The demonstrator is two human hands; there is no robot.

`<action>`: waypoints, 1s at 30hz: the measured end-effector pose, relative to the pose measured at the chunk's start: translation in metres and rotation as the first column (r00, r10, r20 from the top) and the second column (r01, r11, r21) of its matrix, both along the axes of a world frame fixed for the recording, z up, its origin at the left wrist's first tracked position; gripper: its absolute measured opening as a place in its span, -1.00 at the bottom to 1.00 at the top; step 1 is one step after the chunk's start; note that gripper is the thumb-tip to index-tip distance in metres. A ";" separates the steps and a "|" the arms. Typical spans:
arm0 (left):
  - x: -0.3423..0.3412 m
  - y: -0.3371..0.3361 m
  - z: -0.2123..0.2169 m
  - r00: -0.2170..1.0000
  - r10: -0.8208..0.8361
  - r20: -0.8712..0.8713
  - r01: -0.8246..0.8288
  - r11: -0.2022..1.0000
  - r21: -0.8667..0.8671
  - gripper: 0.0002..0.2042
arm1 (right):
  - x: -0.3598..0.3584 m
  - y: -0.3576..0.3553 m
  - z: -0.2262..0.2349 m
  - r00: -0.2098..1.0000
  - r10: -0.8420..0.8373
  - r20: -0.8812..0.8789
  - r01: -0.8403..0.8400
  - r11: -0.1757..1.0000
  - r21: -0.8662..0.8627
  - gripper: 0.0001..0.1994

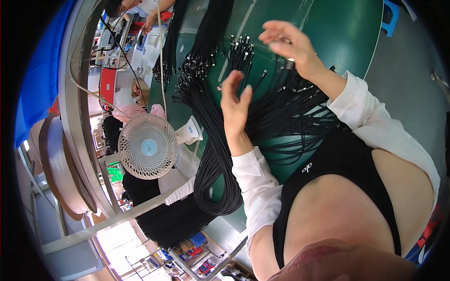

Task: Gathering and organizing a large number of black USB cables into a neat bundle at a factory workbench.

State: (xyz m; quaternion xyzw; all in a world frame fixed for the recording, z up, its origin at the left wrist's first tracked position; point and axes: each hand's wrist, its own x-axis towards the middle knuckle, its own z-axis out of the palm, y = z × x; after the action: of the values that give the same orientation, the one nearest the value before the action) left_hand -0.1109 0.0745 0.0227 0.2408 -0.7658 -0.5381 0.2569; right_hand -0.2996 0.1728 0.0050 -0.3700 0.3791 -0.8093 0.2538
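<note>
My left hand [236, 107] is raised over the green table, its thumb and fingers apart and nothing visible between them. Just behind it, a bunch of black cables [240, 57] lies with silver connector tips pointing away from me. Farther right, my right hand [294, 49] has its fingers curled in toward the thumb. Small metal ends show among those fingers, and a black cable [287, 69] hangs below the palm; the grip itself is partly hidden. One single cable [260, 79] with a silver tip sticks out between the two hands.
Loose black cables [295, 119] spread across the green table [347, 28] before me. A thick looped bundle [213, 126] lies left, with more bundles [206, 35] behind. A white fan [149, 146] stands beside a metal frame [77, 93]. A co-worker's hand [149, 22] is at far left.
</note>
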 end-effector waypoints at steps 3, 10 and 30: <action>-0.003 -0.035 -0.019 0.896 0.341 0.285 -0.095 0.774 -0.626 -0.36 | -0.013 0.001 0.005 0.943 -0.330 -0.030 0.329 0.944 -0.029 -0.60; -0.026 -0.063 -0.044 0.588 0.536 0.606 0.037 0.731 -0.682 -0.34 | 0.000 0.006 0.010 0.738 -0.555 -0.385 0.583 0.811 -0.051 -0.62; 0.026 -0.032 0.028 0.922 0.383 0.052 -0.372 0.916 -0.151 -0.82 | 0.021 -0.007 -0.009 0.884 -0.299 -0.359 0.339 0.940 0.050 -0.68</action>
State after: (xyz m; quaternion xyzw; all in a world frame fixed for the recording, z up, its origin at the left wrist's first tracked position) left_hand -0.0848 0.0427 0.0504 0.3874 -0.7500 -0.4137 0.3409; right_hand -0.2784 0.1655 -0.0039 -0.4242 0.5179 -0.7399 0.0668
